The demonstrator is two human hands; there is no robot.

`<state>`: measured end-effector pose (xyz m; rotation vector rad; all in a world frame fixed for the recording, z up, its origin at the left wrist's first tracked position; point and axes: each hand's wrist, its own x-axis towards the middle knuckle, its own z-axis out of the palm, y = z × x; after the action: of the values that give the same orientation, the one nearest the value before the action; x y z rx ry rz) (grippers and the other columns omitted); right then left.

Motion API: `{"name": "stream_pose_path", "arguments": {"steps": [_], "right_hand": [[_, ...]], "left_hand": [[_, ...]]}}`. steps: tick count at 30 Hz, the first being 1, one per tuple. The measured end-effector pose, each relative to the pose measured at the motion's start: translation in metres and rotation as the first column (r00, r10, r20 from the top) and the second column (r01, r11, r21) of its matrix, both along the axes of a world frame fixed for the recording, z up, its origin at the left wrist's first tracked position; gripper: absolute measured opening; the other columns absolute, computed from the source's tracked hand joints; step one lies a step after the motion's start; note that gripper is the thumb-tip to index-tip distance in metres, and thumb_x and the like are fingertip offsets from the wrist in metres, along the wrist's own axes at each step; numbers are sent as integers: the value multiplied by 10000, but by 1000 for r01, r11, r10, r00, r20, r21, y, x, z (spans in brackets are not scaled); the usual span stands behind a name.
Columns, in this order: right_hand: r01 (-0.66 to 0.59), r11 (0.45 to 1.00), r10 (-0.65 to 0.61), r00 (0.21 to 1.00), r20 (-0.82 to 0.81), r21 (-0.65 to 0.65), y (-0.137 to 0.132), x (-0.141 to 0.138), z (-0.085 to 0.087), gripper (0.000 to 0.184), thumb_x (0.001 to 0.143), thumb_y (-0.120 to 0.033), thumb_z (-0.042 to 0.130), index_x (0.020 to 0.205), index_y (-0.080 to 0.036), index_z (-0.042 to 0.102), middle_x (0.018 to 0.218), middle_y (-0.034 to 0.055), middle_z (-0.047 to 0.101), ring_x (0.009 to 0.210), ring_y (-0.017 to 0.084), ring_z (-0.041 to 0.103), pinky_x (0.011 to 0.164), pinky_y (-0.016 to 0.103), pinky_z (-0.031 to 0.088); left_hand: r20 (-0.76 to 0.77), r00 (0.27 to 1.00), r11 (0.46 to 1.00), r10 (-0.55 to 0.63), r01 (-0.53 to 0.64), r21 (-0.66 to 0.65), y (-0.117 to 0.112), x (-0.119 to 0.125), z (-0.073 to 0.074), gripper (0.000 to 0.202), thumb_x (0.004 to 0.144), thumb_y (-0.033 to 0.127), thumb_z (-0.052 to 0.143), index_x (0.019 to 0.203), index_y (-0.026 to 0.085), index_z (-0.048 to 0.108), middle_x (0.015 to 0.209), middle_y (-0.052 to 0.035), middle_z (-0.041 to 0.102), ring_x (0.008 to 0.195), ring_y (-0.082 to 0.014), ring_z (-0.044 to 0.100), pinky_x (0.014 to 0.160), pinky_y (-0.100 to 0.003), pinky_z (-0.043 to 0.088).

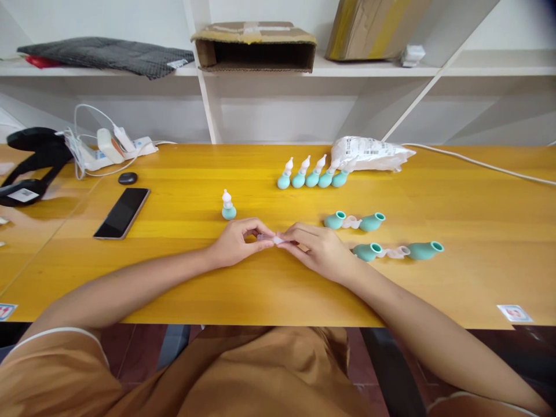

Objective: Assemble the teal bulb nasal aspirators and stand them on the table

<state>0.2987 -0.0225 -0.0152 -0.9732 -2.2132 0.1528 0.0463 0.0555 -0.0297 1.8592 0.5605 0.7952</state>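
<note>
My left hand [237, 242] and my right hand [321, 249] meet over the table, both closed in a pinch. Between their fingertips is a small translucent plastic nozzle piece [277, 239]; fingers cover much of it, so I cannot tell whether it is one part or two. Just beyond my left hand stands a teal bulb aspirator [229, 212] with a clear tip. Farther back, a row of several similar bulb aspirators [311, 178] stands upright. Right of my right hand lie loose teal bulbs [371, 222], their mouths open, with clear nozzle parts [351, 222] between them.
A phone [122, 214], a black earbud case [127, 178] and a power strip [145, 146] with cables are at the left. A black headset-like device [35, 165] sits at the far left. A white plastic package [371, 153] lies behind the row. Shelves hold a cardboard box [256, 35].
</note>
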Motion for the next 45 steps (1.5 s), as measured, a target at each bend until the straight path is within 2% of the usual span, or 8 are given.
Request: {"name": "stream_pose_path", "arguments": {"steps": [5, 12, 14, 17, 20, 23, 29, 45], "right_hand": [[-4, 1000, 4, 1000, 24, 3, 1, 2, -3, 186, 1160, -278, 612, 1184, -192, 776, 1099, 99, 852, 930, 234, 847, 826, 367, 685], [-6, 999, 10, 997, 82, -40, -1, 2, -6, 243, 1182, -303, 561, 1205, -209, 784, 1058, 93, 849, 875, 218, 831, 782, 339, 662], [6, 999, -2, 996, 88, -43, -1, 1, -6, 246, 1184, -312, 556, 1216, -218, 781, 1057, 91, 847, 884, 218, 826, 791, 335, 655], [70, 998, -69, 993, 91, -8, -1, -1, -4, 226, 1177, -334, 583, 1230, -209, 763, 1067, 91, 842, 866, 214, 814, 753, 323, 628], [128, 991, -132, 986, 102, 48, 0, -3, -2, 232, 1158, -361, 632, 1269, -181, 728, 1135, 103, 832, 801, 193, 787, 683, 309, 589], [122, 988, -134, 981, 140, 90, -1, -4, -1, 207, 1171, -341, 606, 1215, -177, 725, 1107, 93, 834, 796, 183, 780, 691, 303, 576], [100, 986, -135, 947, 290, 132, -2, -4, -6, 289, 1198, -349, 539, 1085, -162, 729, 962, 82, 825, 774, 198, 777, 682, 326, 543], [143, 956, -240, 883, 403, 255, -2, -7, -11, 439, 1242, -385, 387, 979, -173, 668, 768, 56, 770, 642, 192, 715, 623, 346, 387]], "left_hand": [[-2, 1000, 997, -15, 15, 80, -1, -1, 3, 185, 984, 354, 838, 1035, 177, 831, 1040, -93, 850, 924, -196, 776, 860, -329, 599], [-7, 999, 965, -46, 46, 258, -3, -4, 7, 123, 1021, 300, 799, 1061, 188, 832, 1030, -90, 845, 916, -190, 778, 867, -327, 605], [-15, 999, 975, -39, 41, 217, -3, -3, 5, 143, 1018, 323, 801, 1058, 189, 833, 1032, -93, 843, 921, -193, 774, 873, -336, 601], [13, 1000, 1000, -5, 5, 7, 1, 0, 0, 249, 977, 423, 843, 1043, 185, 815, 1029, -89, 839, 919, -197, 764, 862, -341, 597], [61, 998, 976, 14, -1, -216, 5, 5, -4, 390, 894, 514, 912, 1030, 178, 768, 1029, -74, 823, 924, -191, 752, 861, -337, 597], [62, 998, 951, -30, 48, -305, 8, 7, -4, 443, 857, 532, 940, 1022, 173, 739, 1009, -55, 797, 901, -170, 732, 868, -329, 585], [18, 992, 918, -125, 123, -377, 11, 6, -6, 465, 816, 512, 973, 967, 165, 704, 940, -38, 789, 855, -159, 729, 866, -338, 569], [18, 994, 932, -108, 107, -346, 10, 6, -5, 412, 827, 457, 966, 918, 162, 693, 890, -13, 744, 813, -136, 683, 823, -307, 529]]}}
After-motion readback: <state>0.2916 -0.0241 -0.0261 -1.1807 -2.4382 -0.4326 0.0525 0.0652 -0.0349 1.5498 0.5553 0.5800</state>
